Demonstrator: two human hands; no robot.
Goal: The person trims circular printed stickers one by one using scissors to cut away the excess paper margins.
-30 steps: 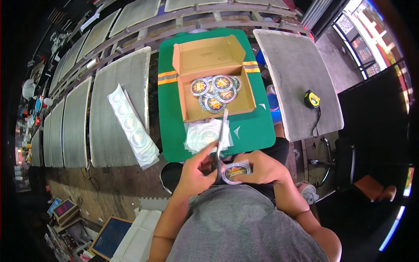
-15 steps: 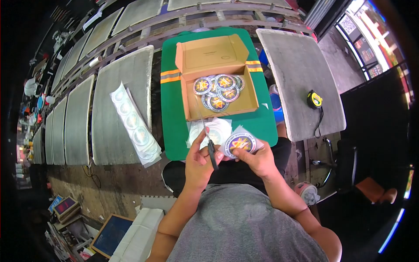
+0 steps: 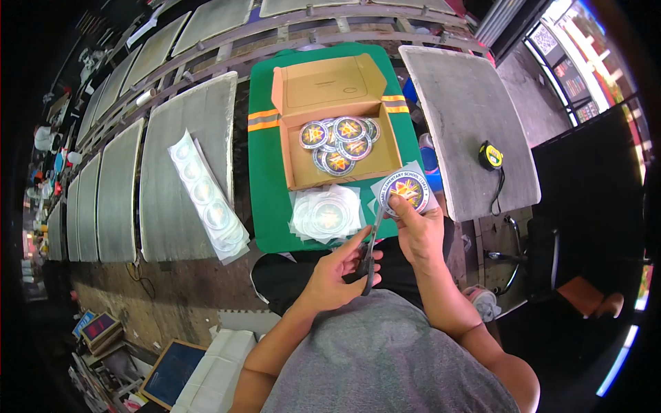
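Pinching the round sticker (image 3: 411, 189) by its near side, thumb (image 3: 406, 212) on top, my right hand (image 3: 420, 237) is holding it over the near right corner of the green board (image 3: 268, 186). My left hand (image 3: 334, 279) is gripping the scissors (image 3: 373, 251) by the handles. Compared with half a second ago, the sticker is sitting farther from my shirt (image 3: 392, 358) and the blades (image 3: 379, 217) are pointing at its lower left edge, so its clear margin (image 3: 416, 166) seems to be lying within cutting reach.

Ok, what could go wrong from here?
The scissors in the left hand point up close to the right hand, so a slip might nick a finger. They also sit near the edge of the round emblem it grips, and could clip the printed border.
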